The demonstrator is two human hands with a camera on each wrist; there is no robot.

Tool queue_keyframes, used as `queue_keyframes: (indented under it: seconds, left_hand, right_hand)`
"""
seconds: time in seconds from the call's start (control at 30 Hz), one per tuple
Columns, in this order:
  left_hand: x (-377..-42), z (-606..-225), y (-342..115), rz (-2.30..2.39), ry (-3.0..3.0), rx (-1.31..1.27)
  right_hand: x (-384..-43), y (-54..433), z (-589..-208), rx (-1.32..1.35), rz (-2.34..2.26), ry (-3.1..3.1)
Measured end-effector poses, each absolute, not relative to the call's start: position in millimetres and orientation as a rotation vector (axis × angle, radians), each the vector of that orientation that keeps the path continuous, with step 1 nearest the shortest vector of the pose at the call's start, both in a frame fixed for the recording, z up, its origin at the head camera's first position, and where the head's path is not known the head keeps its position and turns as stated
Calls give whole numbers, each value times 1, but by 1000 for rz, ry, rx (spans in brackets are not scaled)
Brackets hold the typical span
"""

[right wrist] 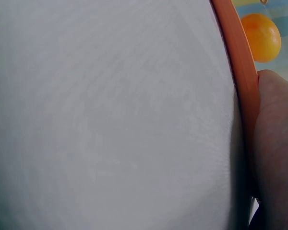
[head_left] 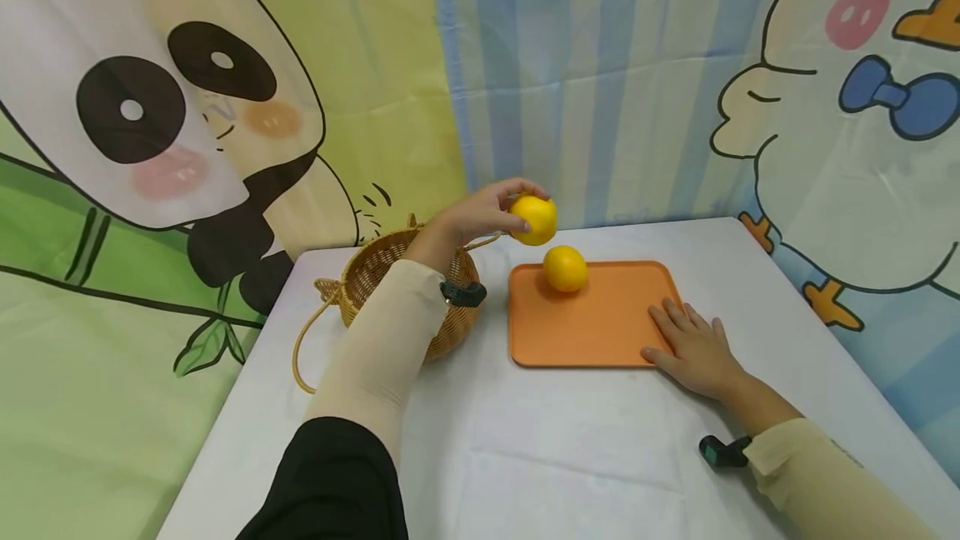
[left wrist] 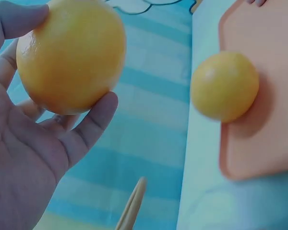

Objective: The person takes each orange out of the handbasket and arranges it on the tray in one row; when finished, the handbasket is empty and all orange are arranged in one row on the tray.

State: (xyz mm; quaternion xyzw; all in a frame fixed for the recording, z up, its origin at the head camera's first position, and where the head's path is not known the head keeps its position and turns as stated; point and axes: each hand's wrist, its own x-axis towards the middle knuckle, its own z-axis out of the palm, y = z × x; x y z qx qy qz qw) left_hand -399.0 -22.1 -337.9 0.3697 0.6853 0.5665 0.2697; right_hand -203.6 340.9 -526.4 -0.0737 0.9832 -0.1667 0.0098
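My left hand point(head_left: 483, 213) grips a yellow-orange orange point(head_left: 537, 220) between thumb and fingers, up behind the tray's back left corner. In the left wrist view the fingers wrap the sides of that orange point(left wrist: 74, 57), and its lower face shows. A second orange point(head_left: 566, 268) sits on the back left part of the orange tray point(head_left: 588, 327). My right hand point(head_left: 696, 352) rests on the tray's right edge near the front corner, its fingers spread and straight. From the right wrist, the thumb side of the hand point(right wrist: 278, 139) lies along the tray rim point(right wrist: 245, 81).
A wicker basket point(head_left: 457, 325) stands left of the tray, partly hidden beneath my left forearm; its handle point(head_left: 300, 348) hangs out to the left. The white-covered table point(head_left: 570, 457) ends at a printed cloth backdrop point(head_left: 585, 82) behind.
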Motion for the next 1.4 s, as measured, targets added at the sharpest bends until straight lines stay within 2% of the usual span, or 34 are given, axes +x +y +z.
queue_keyframes:
  seconds: [0.53, 0.93, 1.4]
  left_hand:
    - [-388, -360, 57, 1485, 1923, 1074]
    - [-387, -380, 98, 1389, 1990, 1108]
    - [-375, -426, 151, 1505, 2021, 1077]
  right_hand:
    - [-201, 340, -525, -199, -525, 3051]
    - [-204, 341, -524, -182, -530, 3037]
    - [-205, 338, -523, -155, -491, 3032]
